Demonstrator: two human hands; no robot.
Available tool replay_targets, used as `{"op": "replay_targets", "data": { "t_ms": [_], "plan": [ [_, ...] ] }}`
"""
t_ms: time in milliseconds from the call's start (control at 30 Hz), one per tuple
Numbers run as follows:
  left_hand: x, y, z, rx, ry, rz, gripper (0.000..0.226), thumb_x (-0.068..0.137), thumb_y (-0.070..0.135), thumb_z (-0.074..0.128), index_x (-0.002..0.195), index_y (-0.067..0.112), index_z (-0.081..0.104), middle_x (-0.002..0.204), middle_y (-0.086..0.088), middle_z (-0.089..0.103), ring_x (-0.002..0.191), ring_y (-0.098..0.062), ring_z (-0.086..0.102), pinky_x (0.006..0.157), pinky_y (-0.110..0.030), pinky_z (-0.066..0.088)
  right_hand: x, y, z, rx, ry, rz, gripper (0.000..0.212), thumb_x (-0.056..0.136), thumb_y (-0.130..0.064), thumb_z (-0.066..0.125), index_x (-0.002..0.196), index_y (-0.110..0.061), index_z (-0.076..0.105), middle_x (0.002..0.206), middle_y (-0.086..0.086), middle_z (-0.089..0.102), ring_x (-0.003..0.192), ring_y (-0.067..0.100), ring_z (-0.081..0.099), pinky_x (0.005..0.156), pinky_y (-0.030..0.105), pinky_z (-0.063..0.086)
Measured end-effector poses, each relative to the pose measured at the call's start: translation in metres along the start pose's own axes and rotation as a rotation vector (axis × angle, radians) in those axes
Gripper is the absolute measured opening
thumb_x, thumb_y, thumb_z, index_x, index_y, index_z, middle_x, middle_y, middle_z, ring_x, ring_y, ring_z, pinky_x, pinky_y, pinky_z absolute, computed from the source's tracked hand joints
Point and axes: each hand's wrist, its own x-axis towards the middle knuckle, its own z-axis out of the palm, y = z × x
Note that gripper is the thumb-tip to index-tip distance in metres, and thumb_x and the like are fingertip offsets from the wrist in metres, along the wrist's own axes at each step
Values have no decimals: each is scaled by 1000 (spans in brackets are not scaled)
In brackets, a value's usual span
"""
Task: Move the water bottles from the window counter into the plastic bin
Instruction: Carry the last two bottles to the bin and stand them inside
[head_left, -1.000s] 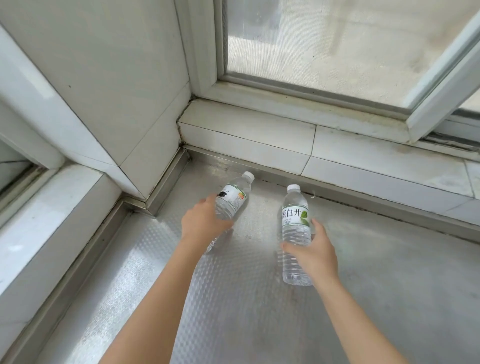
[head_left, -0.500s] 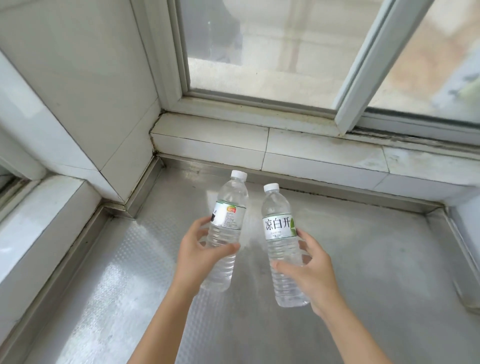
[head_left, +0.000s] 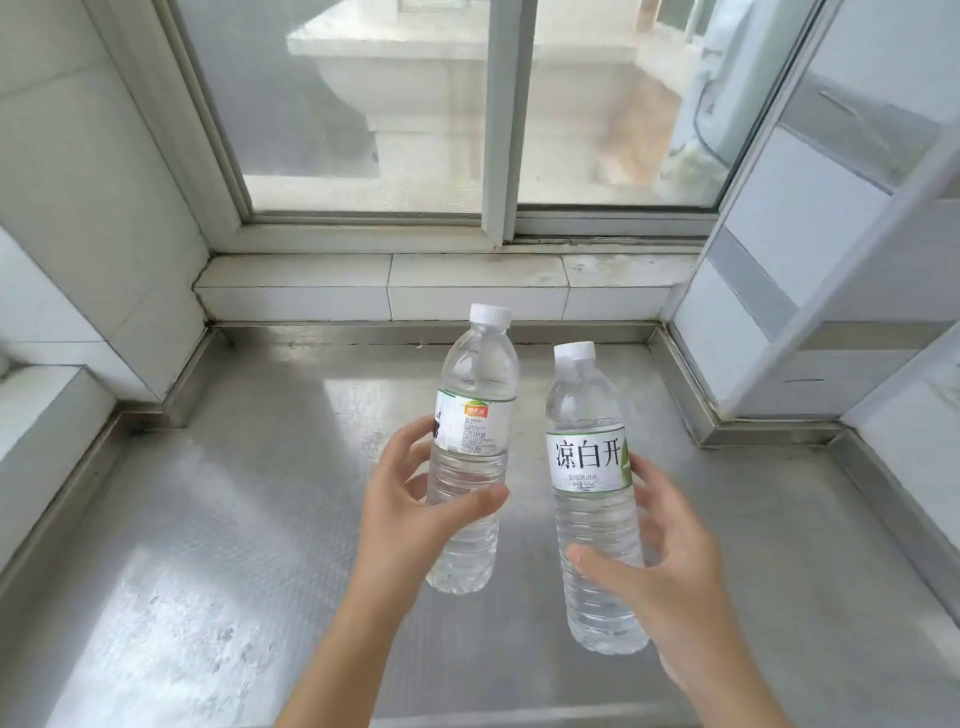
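Two clear water bottles with white caps are held upright above the steel window counter (head_left: 218, 519). My left hand (head_left: 410, 514) grips the left bottle (head_left: 475, 415) around its lower body; its label has a small orange and green mark. My right hand (head_left: 660, 571) grips the right bottle (head_left: 589, 467), whose white and green label carries large black Chinese characters. Both bottles are lifted clear of the counter and stand close side by side without touching. The plastic bin is not in view.
A sliding window (head_left: 498, 130) with a tiled sill (head_left: 467, 286) closes off the far side. White tiled walls stand at the left (head_left: 78, 182) and a tiled column at the right (head_left: 810, 260). A raised white ledge (head_left: 41, 426) borders the counter's left side.
Both hands have raised their bottles off the counter and brought them upright and closer to me. The view has tilted up and swung right, showing more window.
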Motion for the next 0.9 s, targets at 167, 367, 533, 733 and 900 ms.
{"op": "replay_targets", "data": {
  "t_ms": [167, 367, 533, 733, 900],
  "plan": [
    [-64, 12, 51, 19, -143, 41, 74, 39, 33, 91, 106, 50, 62, 105, 8, 73, 91, -13, 73, 68, -25, 55, -67, -4, -63, 2, 133, -29, 84, 44, -25, 84, 119, -51, 55, 117, -17, 65, 105, 4, 63, 86, 30, 50],
    [-116, 22, 117, 44, -374, 112, 74, 40, 30, 92, 105, 51, 62, 105, 12, 72, 91, -10, 72, 67, -21, 56, -134, -10, -131, 16, 363, -27, 87, 42, -31, 83, 122, -50, 53, 118, -18, 64, 106, 8, 63, 86, 41, 54],
    [-139, 29, 170, 28, -645, 144, 79, 44, 26, 94, 114, 42, 61, 107, 7, 73, 89, -11, 73, 69, -23, 57, -179, -16, -168, 44, 605, -66, 86, 48, -10, 85, 122, -44, 55, 109, -19, 67, 94, 2, 66, 66, 17, 53],
    [-156, 36, 220, 0, -948, 144, 81, 39, 34, 92, 114, 45, 61, 106, 6, 74, 94, -9, 71, 75, -27, 58, -223, -17, -183, 60, 949, -22, 86, 47, -10, 88, 109, -59, 56, 113, -17, 65, 98, 0, 63, 80, 31, 52],
    [-174, 36, 249, 9, -1224, 124, 84, 39, 31, 93, 115, 47, 61, 108, 3, 73, 95, -13, 72, 81, -35, 58, -252, -13, -177, 105, 1188, -5, 86, 51, 1, 89, 108, -56, 58, 110, -12, 67, 95, 4, 66, 82, 37, 53]
  ]
}}
